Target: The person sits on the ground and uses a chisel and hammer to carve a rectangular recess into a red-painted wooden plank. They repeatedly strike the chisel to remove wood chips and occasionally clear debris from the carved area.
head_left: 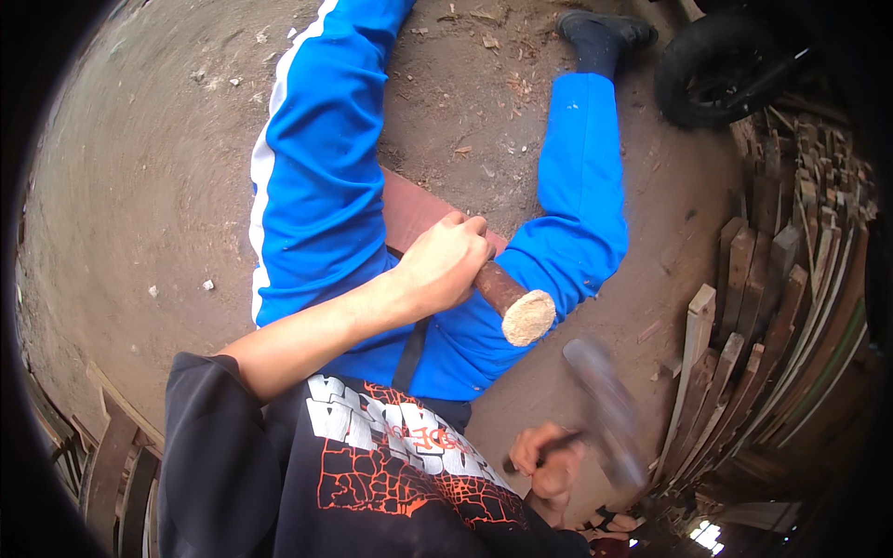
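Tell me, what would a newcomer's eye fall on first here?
Probably the bright blue trousers with a white side stripe, stretching up the picture's middle. Next, near the center, the left hand grips a brown wooden handle with a pale, rough end. Lower right, the right hand holds a motion-blurred hammer, with stacked timber beyond it along the right side.

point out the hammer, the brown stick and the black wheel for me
Hammer (605, 411): head view, on the middle of its motion-blurred head.
Brown stick (500, 286): head view, on its side, near the pale end.
Black wheel (714, 74): head view, on its dark middle.
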A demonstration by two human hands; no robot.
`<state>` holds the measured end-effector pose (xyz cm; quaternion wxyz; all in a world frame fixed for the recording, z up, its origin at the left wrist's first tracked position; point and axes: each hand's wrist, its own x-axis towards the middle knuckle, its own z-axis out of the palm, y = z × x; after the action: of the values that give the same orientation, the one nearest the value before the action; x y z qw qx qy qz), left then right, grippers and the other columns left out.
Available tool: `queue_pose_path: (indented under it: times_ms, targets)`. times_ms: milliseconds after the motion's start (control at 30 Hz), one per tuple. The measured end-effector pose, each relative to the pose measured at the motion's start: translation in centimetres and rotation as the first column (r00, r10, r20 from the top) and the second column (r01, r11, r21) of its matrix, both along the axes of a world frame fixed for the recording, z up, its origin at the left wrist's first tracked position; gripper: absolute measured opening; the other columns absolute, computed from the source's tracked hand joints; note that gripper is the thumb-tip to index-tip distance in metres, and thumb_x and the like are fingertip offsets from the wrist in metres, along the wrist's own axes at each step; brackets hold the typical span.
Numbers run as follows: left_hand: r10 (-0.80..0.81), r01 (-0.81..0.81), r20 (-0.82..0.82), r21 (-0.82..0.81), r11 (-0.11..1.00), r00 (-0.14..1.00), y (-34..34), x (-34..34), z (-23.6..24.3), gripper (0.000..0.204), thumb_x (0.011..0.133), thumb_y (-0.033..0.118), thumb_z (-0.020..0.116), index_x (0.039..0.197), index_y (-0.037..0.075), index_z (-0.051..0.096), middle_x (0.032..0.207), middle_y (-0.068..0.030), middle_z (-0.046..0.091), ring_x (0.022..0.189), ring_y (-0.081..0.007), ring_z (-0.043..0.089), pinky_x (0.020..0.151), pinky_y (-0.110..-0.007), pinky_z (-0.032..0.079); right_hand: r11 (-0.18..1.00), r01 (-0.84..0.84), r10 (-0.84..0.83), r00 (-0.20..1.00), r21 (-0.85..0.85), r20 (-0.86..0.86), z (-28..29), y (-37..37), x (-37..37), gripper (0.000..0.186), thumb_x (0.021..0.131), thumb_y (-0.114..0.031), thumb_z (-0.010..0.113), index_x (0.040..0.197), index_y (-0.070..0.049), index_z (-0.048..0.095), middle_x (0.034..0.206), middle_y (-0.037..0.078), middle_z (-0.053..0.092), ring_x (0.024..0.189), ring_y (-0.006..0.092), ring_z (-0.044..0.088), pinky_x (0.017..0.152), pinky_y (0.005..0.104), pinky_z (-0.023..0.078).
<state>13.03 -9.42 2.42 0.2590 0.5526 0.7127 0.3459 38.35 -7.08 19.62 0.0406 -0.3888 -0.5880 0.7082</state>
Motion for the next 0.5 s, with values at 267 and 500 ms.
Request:
queue_pose_path:
  times_ms: [267, 500]
  targets:
    - [0.141, -0.160, 0.271, 0.048, 0.986, 0.952, 0.5, -2.4, 0.4, 0.020, 0.070, 0.005, 0.074, 0.089, 0.003, 0.068, 0.087, -0.0149, 0.065, 0.087, -0.0306, 0.066, 0.073, -0.039, 0.054, 0.941, 0.213, -0.242, 0.967, 0.264, 0.080, -1.0, 1.5, -0.4, 0.061, 0.098, -0.056, 0.047, 0.075, 0.000, 0.045, 0.051, 0.005, 0.042, 0.039, 0.0106, 0.040, 0.039, 0.0245, 0.036]
    - [0.360, -0.326, 0.467, -0.155, 0.932, 0.808, -1.2, -4.8, 3.1, 0.016, 0.082, 0.003, 0.074, 0.092, 0.003, 0.062, 0.085, -0.0033, 0.067, 0.080, -0.0092, 0.064, 0.073, -0.025, 0.052, 0.949, 0.312, -0.315, 0.931, 0.046, 0.185, -6.4, 3.0, -0.7, 0.048, 0.104, -0.042, 0.043, 0.077, -0.002, 0.047, 0.053, 0.002, 0.044, 0.043, 0.0066, 0.042, 0.040, 0.0217, 0.034]
